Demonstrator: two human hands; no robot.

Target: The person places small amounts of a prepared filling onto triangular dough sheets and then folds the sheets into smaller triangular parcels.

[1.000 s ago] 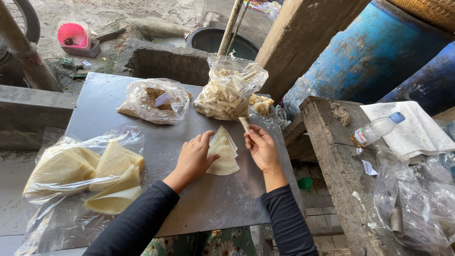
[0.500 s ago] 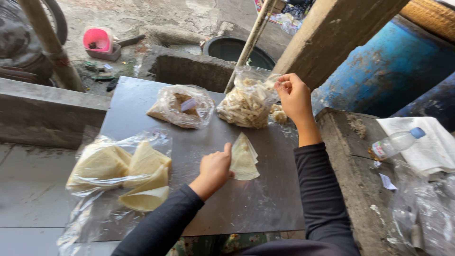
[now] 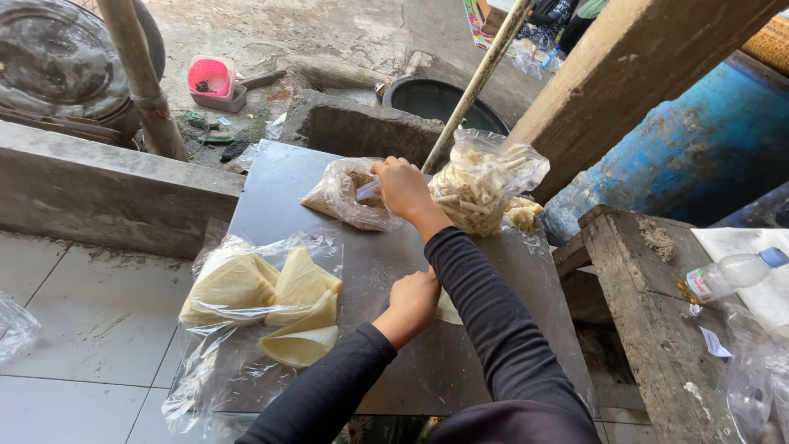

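Right hand [image 3: 403, 187]: reaches into the small bag [image 3: 349, 196] at the table's [image 3: 279, 177] far side, fingers closed; on what, I cannot tell.
Left hand [image 3: 413, 300]: presses flat on the thin wrapper [image 3: 448, 310] in the middle.
Wrapper: light, soft, tears easily; lift by its edge.

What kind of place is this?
Probably an outdoor backyard work spot for preparing food: a metal table with bags of thin wrappers and filling, rough concrete ground and a blue barrel.
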